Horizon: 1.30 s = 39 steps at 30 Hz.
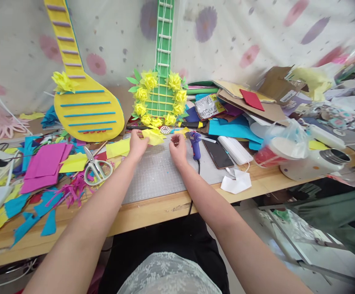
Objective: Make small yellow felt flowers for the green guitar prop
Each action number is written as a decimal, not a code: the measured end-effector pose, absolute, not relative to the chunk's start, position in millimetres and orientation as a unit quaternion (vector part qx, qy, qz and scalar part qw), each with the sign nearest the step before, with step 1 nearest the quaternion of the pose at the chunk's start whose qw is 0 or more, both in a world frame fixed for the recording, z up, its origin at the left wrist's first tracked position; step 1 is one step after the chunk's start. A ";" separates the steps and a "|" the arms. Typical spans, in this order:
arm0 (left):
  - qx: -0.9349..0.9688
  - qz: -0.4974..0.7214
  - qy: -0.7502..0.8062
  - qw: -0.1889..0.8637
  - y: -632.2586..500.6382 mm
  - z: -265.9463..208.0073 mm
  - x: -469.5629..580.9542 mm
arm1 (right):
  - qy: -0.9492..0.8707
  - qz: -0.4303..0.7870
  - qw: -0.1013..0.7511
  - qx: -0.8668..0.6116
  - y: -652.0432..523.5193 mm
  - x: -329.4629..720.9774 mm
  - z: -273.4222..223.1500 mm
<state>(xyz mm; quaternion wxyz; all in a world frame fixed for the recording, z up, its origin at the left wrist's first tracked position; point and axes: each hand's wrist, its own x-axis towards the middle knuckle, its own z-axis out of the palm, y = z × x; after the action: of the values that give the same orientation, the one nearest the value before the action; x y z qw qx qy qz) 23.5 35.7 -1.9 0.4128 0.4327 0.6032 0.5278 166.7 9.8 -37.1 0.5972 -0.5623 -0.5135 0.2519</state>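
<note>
My left hand (138, 145) pinches a piece of yellow crepe paper (153, 137) over the grey cutting mat (155, 175). A short gap to the right, my right hand (178, 149) has its fingers curled together; whatever may be between them is too small to make out. Beside it lies a purple glue gun (195, 146), nozzle pointing away from me. Left of my left hand are a strip of yellow crepe paper (118, 148) and grey-handled scissors (97, 169). Behind both hands stands a green paper instrument (161, 94) ringed with yellow paper flowers (149, 79).
A yellow paper instrument (88, 108) leans at the back left. Magenta paper (44, 167) and blue scraps crowd the left. To the right are a black phone (217, 153), a white power bank (235, 150), a bagged red cup (275, 151) and a wide-mouthed white bottle (309, 165).
</note>
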 end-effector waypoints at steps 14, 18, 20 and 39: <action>0.245 0.589 0.568 0.520 10.0 -19.7 37.6 | -0.742 0.094 0.384 -0.541 0.6 162.4 -34.7; 0.288 0.574 0.559 0.525 8.1 -23.4 37.6 | -0.747 0.092 0.360 -0.551 3.1 161.3 -35.1; 0.333 0.552 0.556 0.525 7.6 -26.6 35.6 | -0.741 0.100 0.359 -0.558 4.4 161.8 -36.1; 0.718 0.340 0.591 0.142 -11.4 -37.7 10.6 | -0.758 0.147 0.323 -0.548 6.3 167.7 -39.7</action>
<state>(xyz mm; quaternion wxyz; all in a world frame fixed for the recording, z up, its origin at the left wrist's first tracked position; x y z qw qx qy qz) 10.6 -11.4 -37.7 0.1420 0.7181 0.5907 0.3396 167.7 6.3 -39.7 0.3226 -0.5480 -0.7577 0.1468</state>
